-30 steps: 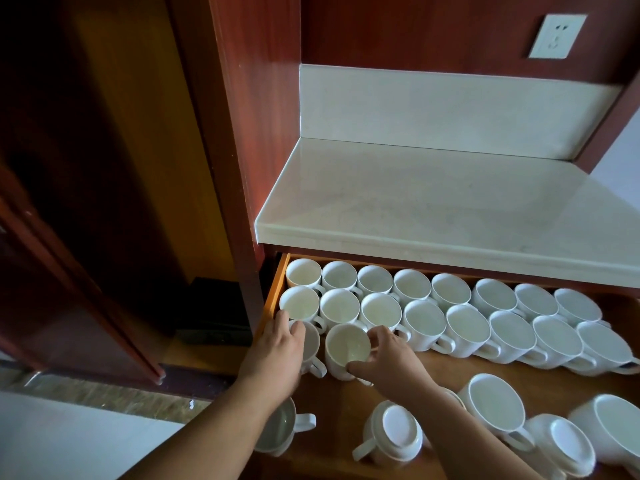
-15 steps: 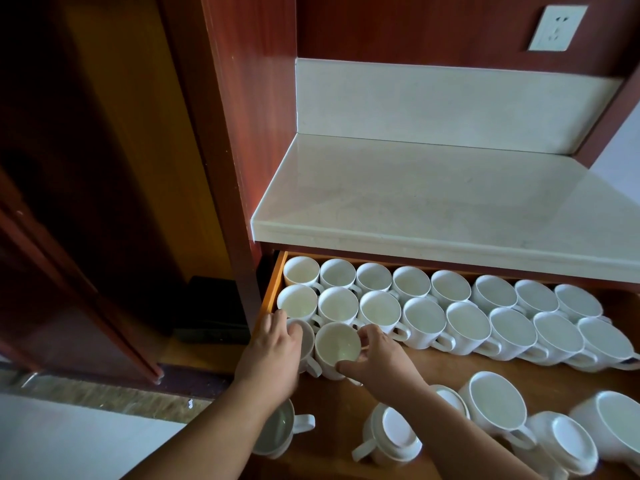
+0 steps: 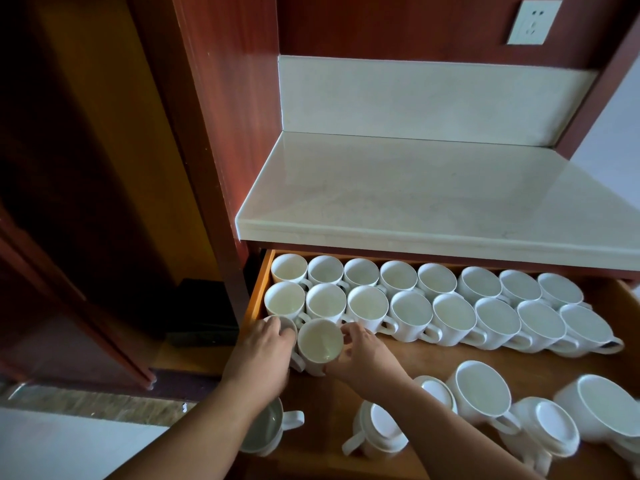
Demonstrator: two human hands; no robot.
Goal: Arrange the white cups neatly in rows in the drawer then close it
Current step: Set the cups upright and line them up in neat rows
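Note:
An open wooden drawer (image 3: 258, 289) holds many white cups. Two full rows of upright cups run along the back: a rear row (image 3: 398, 276) and a second row (image 3: 453, 315). At the left end a third row starts with two cups. My left hand (image 3: 261, 355) covers and grips the first cup (image 3: 285, 325) against the drawer's left wall. My right hand (image 3: 363, 356) holds the second cup (image 3: 320, 341) by its right side, close beside the first. Loose cups lie nearer me, several upside down (image 3: 381, 429), one upright (image 3: 483, 389).
A pale stone counter (image 3: 433, 202) overhangs the back of the drawer. A reddish wooden cabinet side (image 3: 214, 140) stands to the left, with a dark recess beyond it. A wall socket (image 3: 533, 22) sits high on the back panel. Bare drawer floor (image 3: 433, 355) shows between the rows and loose cups.
Both hands have pushed their cups a little back and left, closing them up against the second row. The view has drifted slightly.

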